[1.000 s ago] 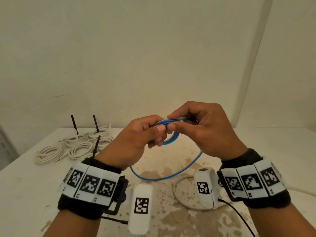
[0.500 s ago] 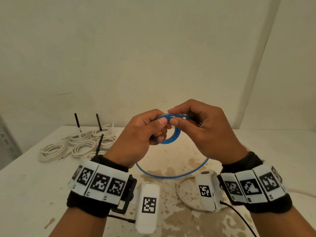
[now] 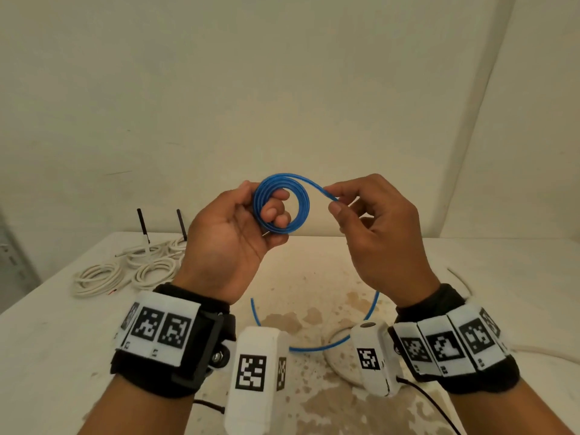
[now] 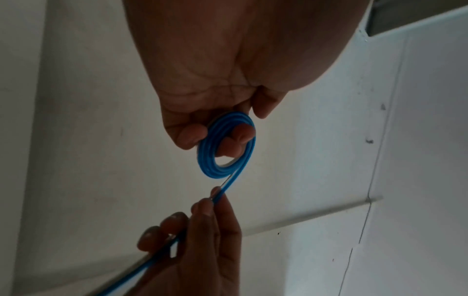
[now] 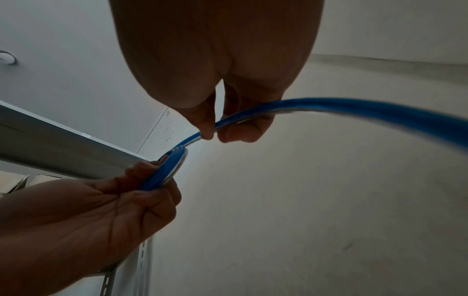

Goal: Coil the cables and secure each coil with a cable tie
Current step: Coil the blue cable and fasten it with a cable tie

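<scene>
A thin blue cable is wound into a small flat coil (image 3: 281, 204) held upright above the table. My left hand (image 3: 248, 215) grips the coil's left side, fingers through the ring and thumb behind; the same coil (image 4: 225, 146) shows in the left wrist view. My right hand (image 3: 337, 204) pinches the cable strand (image 3: 317, 187) just where it leaves the coil, thumb and forefinger closed on it (image 5: 210, 133). The loose tail (image 3: 348, 337) hangs down behind the right wrist and curves across the table to a free end (image 3: 252, 301).
Several white cable coils (image 3: 128, 268) with upright black cable ties (image 3: 142, 226) lie at the table's back left. A loose white cable (image 3: 335, 359) loops on the stained tabletop (image 3: 301, 296) below my hands. Walls stand close behind and to the right.
Both hands rose and drew apart. The coil turned from edge-on to face me, now held by the left hand alone, while the right slid out along the strand.
</scene>
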